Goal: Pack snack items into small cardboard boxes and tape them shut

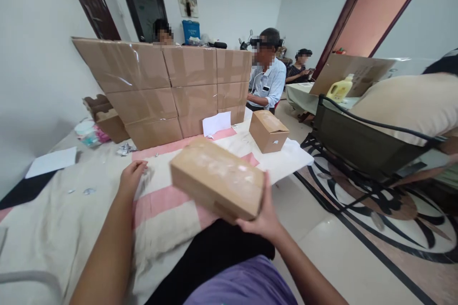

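Note:
My right hand (263,212) grips the right end of a long cardboard box (218,174). The box is tilted over my lap and the front edge of the cloth-covered table, with a shiny taped area along its top. My left hand (134,175) is to the left of the box, apart from it, low over the cloth. Its fingers are curled together, and anything in them is too small or hidden to tell. A smaller cardboard box (268,132) with a torn patch on its side sits beyond, on white paper.
Stacked taped cardboard boxes (171,88) form a wall across the table. A white paper piece (216,124) leans there. Crumpled scraps (126,149) and a white sheet (52,162) lie left. A seated person (274,81) is behind; a dark folding chair (368,133) stands right.

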Motion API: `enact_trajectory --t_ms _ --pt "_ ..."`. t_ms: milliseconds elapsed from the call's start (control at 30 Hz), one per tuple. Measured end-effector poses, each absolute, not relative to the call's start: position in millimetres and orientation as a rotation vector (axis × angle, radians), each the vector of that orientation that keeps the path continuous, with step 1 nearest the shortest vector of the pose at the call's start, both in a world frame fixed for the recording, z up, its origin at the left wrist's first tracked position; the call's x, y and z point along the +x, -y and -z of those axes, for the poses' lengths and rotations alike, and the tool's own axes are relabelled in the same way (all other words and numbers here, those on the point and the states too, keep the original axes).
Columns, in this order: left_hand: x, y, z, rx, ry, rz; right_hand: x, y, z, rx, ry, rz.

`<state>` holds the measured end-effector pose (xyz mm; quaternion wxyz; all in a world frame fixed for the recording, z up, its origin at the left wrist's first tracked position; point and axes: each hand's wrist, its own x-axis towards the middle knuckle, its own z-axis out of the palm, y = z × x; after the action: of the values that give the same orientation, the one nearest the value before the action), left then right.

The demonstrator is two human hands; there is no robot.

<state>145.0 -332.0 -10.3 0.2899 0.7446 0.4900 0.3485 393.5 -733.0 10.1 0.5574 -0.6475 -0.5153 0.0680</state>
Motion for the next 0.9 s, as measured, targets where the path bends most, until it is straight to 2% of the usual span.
enact_trajectory --t_ms 100,167,433,667,900 --pt "141.3 320.2 25.7 1.890 -1.292 -0.924 424.7 790.5 -7.7 -1.761 0.971 0.308" --pt "139.1 317.2 32.5 1.856 -1.276 -0.937 439.3 816.5 -5.0 -1.835 0.882 0.409" --pt "140.5 316.0 34.3 1.775 -1.254 -0.987 476.6 831.1 5.9 -1.915 0.457 0.357" --pt "140.6 311.6 40.2 1.773 -1.209 -1.013 509.8 803.4 -3.1 -2.095 0.500 0.441" --pt "138.2 309.3 42.8 1.811 -1.199 -1.010 539.0 761.4 -9.3 -2.124 0.545 0.345"
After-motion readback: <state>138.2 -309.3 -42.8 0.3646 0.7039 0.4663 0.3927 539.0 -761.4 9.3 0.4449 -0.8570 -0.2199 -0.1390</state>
